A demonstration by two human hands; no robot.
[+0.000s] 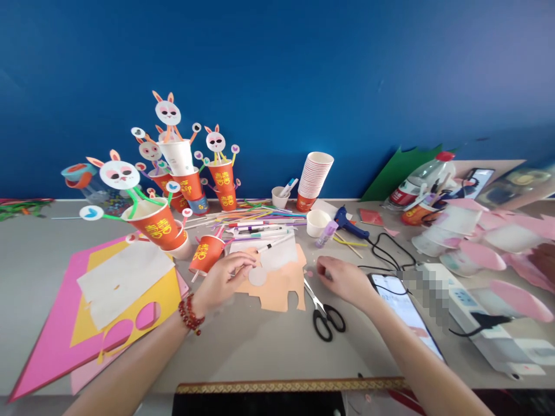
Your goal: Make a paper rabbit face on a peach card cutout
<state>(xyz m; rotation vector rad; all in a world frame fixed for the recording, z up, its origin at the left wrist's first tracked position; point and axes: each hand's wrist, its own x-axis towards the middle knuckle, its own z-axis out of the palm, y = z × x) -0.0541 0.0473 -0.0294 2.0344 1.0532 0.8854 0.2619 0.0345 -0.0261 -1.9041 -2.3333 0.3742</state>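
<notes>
My left hand (223,279), with a red bead bracelet at the wrist, has its thumb and fingers closed at the edge of a small white paper disc (257,276). The disc is over a cut-up peach paper sheet (277,292). My right hand (344,278) is closed with its fingers curled down; whatever they may hold is hidden. Just left of it lie black-handled scissors (323,312), blades pointing away from me. An orange paper cup (207,254) with straws through it lies tilted beyond my left hand.
Paper-cup rabbit figures (150,216) stand at the left, behind pink and yellow paper sheets (125,283). A cup stack (314,179), glue stick (327,234) and blue glue gun (350,224) are farther back. A phone (405,312) and power strip (470,323) lie at the right.
</notes>
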